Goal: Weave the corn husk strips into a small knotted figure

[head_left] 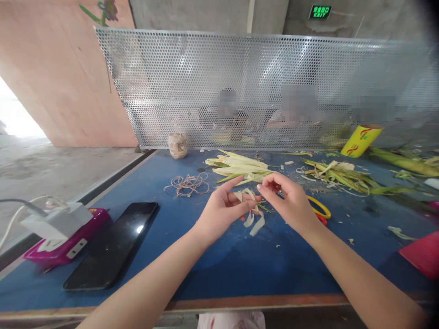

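Over the blue table [240,260] my left hand [221,210] pinches a small bundle of pale leaf strips [252,214], whose loose ends hang down toward the tabletop. My right hand [288,196] is closed in a pinch on the same strips from the right, fingertips meeting those of the left. Just behind the hands lies a pile of pale green leaves [236,167]. A pair of scissors with yellow and red handles [320,211] lies under my right wrist.
A black phone [113,244] and a magenta power strip with a white plug [65,233] lie at the left. Loose twine [188,183] and a twine ball [177,145] sit further back. Green leaf scraps [346,178], a yellow roll [360,140] and a perforated metal screen [260,87] stand beyond.
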A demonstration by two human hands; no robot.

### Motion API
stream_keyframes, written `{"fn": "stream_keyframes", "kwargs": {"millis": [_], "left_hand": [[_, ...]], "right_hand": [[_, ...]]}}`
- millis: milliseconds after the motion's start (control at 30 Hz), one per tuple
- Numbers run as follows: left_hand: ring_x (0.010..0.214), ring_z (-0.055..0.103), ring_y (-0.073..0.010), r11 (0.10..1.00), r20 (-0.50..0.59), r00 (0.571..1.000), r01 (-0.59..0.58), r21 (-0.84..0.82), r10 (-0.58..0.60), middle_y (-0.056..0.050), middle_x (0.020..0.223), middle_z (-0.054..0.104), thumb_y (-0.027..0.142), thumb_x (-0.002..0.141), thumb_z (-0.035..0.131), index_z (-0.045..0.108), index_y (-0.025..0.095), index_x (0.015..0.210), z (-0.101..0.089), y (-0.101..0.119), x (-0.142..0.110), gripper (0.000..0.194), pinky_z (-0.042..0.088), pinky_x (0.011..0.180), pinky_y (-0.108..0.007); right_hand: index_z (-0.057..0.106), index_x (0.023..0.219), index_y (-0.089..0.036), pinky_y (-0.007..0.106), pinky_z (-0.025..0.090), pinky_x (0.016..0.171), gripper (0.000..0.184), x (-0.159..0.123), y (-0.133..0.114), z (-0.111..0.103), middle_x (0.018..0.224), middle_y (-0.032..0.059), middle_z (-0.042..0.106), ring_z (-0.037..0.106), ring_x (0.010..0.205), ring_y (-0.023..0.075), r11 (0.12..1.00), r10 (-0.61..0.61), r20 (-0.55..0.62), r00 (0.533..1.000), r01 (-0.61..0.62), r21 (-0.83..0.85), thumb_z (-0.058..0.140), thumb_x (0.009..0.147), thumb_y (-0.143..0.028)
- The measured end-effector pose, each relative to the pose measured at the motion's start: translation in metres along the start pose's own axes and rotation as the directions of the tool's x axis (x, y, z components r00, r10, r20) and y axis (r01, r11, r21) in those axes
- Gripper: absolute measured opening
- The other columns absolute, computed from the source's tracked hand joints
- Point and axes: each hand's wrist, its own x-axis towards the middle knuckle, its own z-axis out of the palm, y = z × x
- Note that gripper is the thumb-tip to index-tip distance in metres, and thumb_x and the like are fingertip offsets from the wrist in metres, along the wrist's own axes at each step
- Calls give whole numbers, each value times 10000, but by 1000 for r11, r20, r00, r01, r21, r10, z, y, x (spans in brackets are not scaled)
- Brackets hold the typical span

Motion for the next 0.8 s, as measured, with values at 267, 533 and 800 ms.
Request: {"fn": "stream_keyframes", "kwargs": {"millis": [267, 533, 800], "left_hand": [[558, 588, -115, 990, 25, 999, -27, 137, 23, 13, 614, 634, 169, 648, 705, 285, 109, 1343, 0, -2, 0, 814, 394, 508, -214], [662, 650, -140, 999, 154, 988, -11, 53, 2, -2, 656, 674, 106, 671, 673, 202, 151, 1363, 1, -9, -3, 838, 448, 657, -262], [642, 647, -162, 998, 110, 994, 17, 61, -23, -25, 674, 677, 90, 622, 702, 249, 137, 1339, 3, -5, -2, 850, 422, 523, -223]], "right_hand": [[657, 716, -199, 268, 401, 647, 121, -1, -11, -1, 739, 15, 643, 524, 694, 145, 997, 60, 192, 980, -68, 33, 603, 729, -307], [594, 628, -174, 246, 396, 540, 142, 1, 0, 2, 587, -16, 558, 482, 549, 109, 918, 206, 138, 969, -240, 315, 651, 679, -292], [610, 777, -178, 274, 444, 621, 162, 1, 1, 1, 741, 33, 631, 577, 690, 157, 953, 154, 174, 973, -193, 235, 575, 767, -337]]}}
